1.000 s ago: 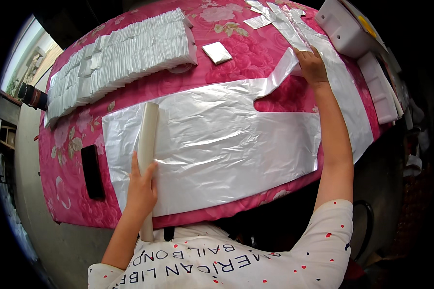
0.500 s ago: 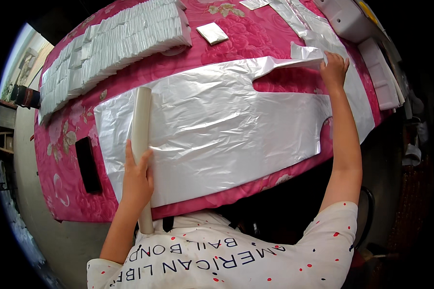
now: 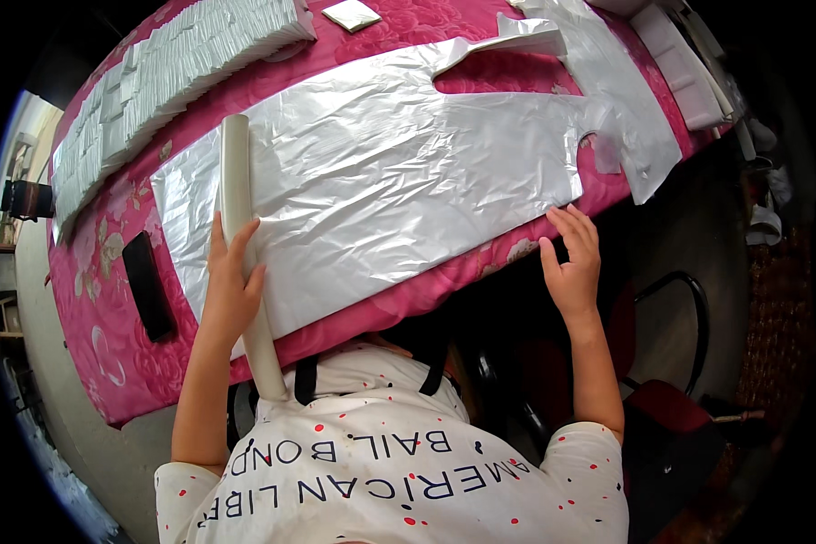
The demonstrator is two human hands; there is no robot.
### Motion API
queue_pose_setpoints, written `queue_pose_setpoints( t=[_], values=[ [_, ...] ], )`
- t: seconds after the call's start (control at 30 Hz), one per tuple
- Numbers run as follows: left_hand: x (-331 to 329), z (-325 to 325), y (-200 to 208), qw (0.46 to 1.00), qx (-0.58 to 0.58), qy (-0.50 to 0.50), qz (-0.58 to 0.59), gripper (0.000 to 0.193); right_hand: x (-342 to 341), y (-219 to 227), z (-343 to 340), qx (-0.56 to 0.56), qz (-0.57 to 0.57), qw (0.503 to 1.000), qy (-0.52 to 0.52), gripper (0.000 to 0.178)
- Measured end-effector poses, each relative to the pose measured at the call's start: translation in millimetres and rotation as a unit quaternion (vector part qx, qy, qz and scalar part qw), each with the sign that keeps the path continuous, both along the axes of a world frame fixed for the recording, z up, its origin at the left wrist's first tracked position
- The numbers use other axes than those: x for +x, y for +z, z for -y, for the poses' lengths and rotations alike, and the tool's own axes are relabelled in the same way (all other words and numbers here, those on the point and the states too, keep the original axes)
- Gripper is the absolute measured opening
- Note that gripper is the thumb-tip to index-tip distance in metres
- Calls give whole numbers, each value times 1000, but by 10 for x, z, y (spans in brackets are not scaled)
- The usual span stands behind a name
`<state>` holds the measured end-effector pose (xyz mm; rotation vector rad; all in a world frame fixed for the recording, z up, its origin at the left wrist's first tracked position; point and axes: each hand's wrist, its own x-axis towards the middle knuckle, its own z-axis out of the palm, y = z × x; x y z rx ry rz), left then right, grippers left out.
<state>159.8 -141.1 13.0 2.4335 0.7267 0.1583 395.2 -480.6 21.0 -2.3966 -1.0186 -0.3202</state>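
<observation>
Left hand (image 3: 230, 288) half-curled astride pale tube (image 3: 235, 168), grip firmness unclear; tube across left end of silvery sheet (image 3: 390, 172). Right hand (image 3: 573, 270) spread, empty, by sheet's near-right corner. Tube skewing could crease sheet.

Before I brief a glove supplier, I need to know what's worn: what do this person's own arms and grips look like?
The left grip and right grip are bare hands; no glove, ring or watch shows. The forearms are uncovered too. The shirt is white with short sleeves, red and dark spots, and dark lettering.
</observation>
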Motion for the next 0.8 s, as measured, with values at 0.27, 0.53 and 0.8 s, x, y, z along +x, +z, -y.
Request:
queue_pose_setpoints(
  t=[0.27, 0.53, 0.8],
  values=[
    [486, 316, -105, 904, -350, 80, 231, 47, -869, 49, -795, 94, -276, 936, 199, 45],
    [528, 474, -166, 906, -294, 30, 302, 52, -891, 129, -1527, -25, -462, 859, 219, 80],
    [112, -184, -399, 980, 195, -12, -25, 67, -894, 84, -1602, -213, -232, 923, 219, 86]
  ],
)
